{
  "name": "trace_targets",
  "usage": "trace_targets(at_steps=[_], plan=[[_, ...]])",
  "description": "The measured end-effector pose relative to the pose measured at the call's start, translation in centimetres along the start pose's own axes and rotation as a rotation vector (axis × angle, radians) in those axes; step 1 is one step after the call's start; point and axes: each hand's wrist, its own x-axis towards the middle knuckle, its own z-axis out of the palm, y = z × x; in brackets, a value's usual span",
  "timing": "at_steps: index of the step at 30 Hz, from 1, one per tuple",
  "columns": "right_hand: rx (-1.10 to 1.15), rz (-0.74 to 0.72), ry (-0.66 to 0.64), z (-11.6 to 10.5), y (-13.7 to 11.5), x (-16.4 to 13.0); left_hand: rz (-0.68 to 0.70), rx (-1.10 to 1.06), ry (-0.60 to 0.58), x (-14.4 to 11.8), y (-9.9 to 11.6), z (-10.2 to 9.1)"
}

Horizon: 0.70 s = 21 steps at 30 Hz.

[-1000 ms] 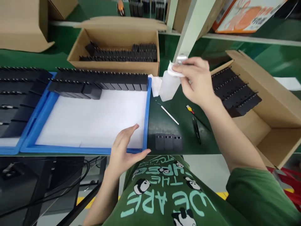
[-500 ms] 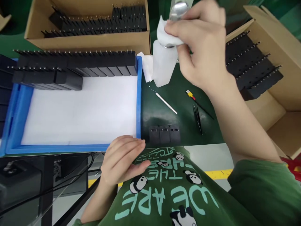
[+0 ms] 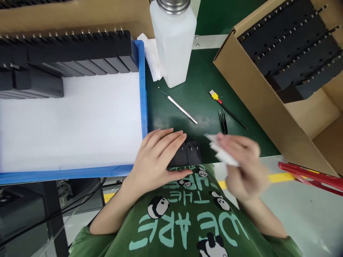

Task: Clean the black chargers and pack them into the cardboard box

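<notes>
The left hand (image 3: 157,157) is lying flat, fingers spread, over black adapters (image 3: 190,152) at the bench edge; the blurred right hand (image 3: 242,166) is pinching a soft, light wipe (image 3: 218,150) beside them

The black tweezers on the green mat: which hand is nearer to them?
Right. The right hand, holding a white wipe, is just below the tweezers. The left hand rests farther left, on the black adapters.
</notes>
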Motion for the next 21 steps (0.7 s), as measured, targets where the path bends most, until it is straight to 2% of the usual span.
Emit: trace_targets(at_steps=[3,5,12,18,21], plan=[[-0.16,-0.239,-0.072,2.3,-0.6,-3.0,-0.012,0.01,-0.038,0.7,0.1,0.6],[-0.262,-0.314,-0.071,3.1,-0.4,-3.5,-0.022,-0.017,-0.04,0.9,0.2,0.9],[-0.386,-0.387,-0.05,3.0,-0.6,-3.7,-0.034,-0.043,-0.011,1.0,0.2,1.2],[-0.481,-0.422,-0.15,4.2,-2.6,-2.5,0.0,-0.049,0.026,0.9,0.0,1.4],[-0.545,-0.419,-0.175,4.0,-3.3,-2.2,-0.006,-0.037,0.035,0.9,0.1,1.4]])
